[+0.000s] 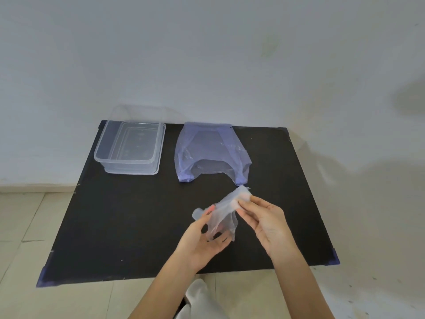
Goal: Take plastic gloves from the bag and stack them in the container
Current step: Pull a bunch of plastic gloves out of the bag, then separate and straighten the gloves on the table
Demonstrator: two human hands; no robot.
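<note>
Above the near half of the table (115,226), left hand (202,240) and right hand (264,223) pinch a thin, limp, probably slippery glove (224,211) in their fingers, best gripped at the edges, with bag (211,150) and seemingly empty container (128,148) beyond.

- Flat black rectangular table top (128,217), purple corner caps, lying beneath and around the fingers.
- Pale plain wall (207,54) beyond the fingertips.
- Beige floor tiles (27,226) left of the fingers.
- White cloth (195,295) nearer than the fingers.
</note>
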